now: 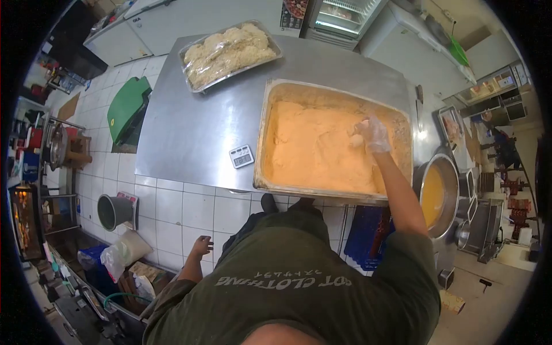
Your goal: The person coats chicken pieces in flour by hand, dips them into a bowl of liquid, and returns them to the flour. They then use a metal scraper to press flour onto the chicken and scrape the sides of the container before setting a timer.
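In the head view, my right hand [376, 137], in a clear plastic glove, reaches into the right part of a large metal tray [266, 123] of orange powder [313, 146]. Its fingers are bent together near the powder's surface, around a small pale lump whose kind I cannot make out. My left hand [202, 246] hangs low beside my body, away from the table, with loosely curled fingers apart and nothing in it. Left of the tray, a small white digital timer [241, 156] lies on the metal table [192, 135].
A plastic-covered tray of pale, crumb-coated food [230, 53] stands at the table's back left. To the right is a metal bowl of yellow liquid [435, 192]. A green bin [127, 109], a grey bucket [114, 211] and a blue crate [363, 233] stand on the floor.
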